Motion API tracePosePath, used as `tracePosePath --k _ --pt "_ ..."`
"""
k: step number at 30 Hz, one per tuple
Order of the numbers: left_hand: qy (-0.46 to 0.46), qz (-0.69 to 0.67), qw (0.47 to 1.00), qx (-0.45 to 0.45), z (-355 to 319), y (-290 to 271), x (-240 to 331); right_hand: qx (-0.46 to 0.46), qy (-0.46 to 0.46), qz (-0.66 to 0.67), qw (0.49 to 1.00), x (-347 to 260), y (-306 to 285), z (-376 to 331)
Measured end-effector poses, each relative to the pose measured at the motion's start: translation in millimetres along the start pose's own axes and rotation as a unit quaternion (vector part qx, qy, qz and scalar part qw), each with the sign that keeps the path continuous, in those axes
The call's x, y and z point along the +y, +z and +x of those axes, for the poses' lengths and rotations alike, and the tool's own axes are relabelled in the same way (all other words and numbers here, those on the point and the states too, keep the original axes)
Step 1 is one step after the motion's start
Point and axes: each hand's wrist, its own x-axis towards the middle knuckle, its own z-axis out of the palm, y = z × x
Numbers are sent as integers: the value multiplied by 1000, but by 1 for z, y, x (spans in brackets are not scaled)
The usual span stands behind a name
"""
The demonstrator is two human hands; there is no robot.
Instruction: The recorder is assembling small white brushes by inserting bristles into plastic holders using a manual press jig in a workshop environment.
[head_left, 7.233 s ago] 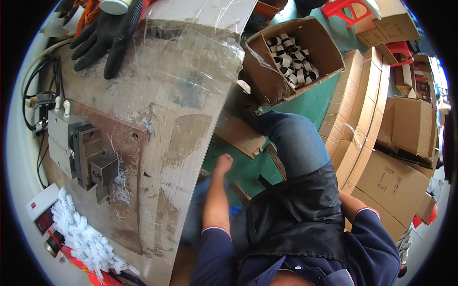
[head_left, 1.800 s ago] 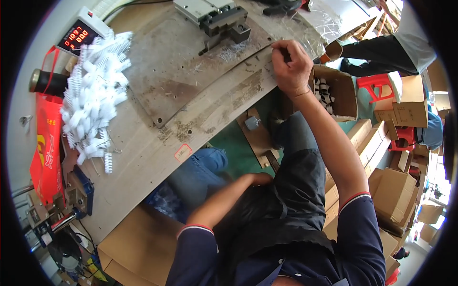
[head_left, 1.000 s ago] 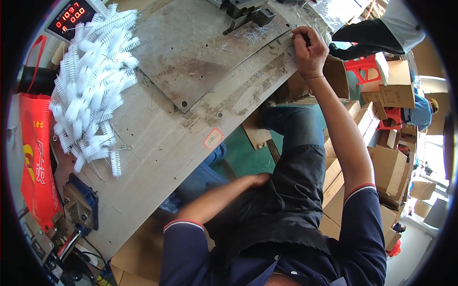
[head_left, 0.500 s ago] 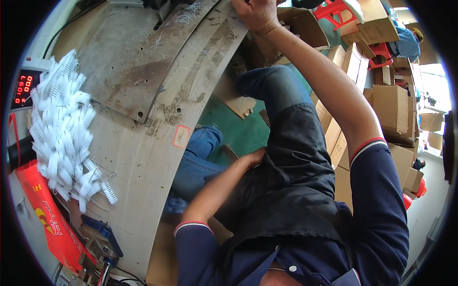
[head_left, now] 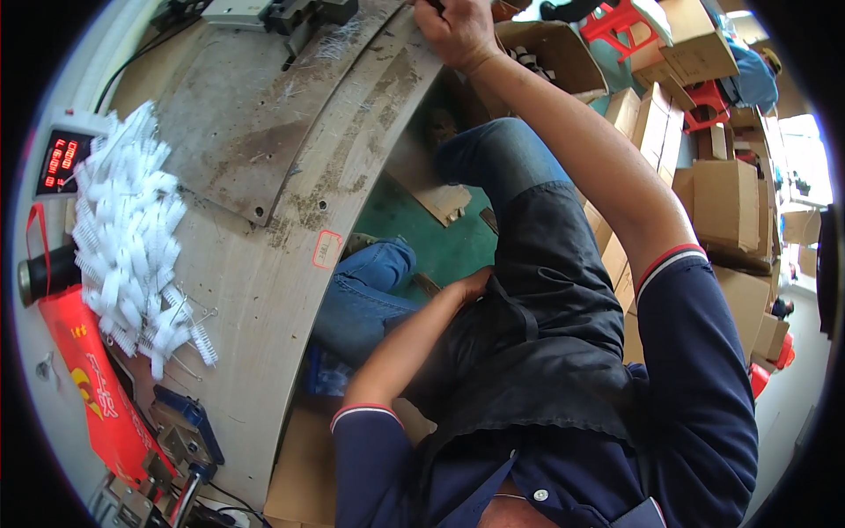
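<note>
At the far edge of the worktable (head_left: 290, 290), my right hand (head_left: 458, 33) is closed, its fingers curled around something I cannot make out at the top of the picture. My left hand (head_left: 475, 284) rests on my lap against the black apron (head_left: 554, 282); its fingers are mostly hidden by a fold. On the left of the table lies a big pile of white bristle brushes (head_left: 132, 238) with twisted wire stems. Nearest to my right hand is a metal plate (head_left: 238, 132) strewn with loose white bristles, below a dark metal machine part (head_left: 308, 22).
A red digital display (head_left: 62, 163) stands behind the brushes. Beside them lie a red bag (head_left: 92, 378) and a metal clamp-like fixture (head_left: 189, 431). An open cardboard box (head_left: 554, 62) sits beyond my right forearm. Stacked cartons (head_left: 726, 202) and red stools (head_left: 629, 26) fill the right side.
My right hand has drawn slightly nearer and to the left along the table edge. My left hand stays on my lap. The view has shifted a little, showing more of the machine part.
</note>
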Motion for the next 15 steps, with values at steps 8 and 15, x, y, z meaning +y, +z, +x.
tracePosePath --k 8,15 --pt "71 -13 997 13 16 4 -31 -12 35 20 999 3 -12 1" --pt "132 67 989 29 17 -14 -106 -9 -33 -33 999 13 5 -1"
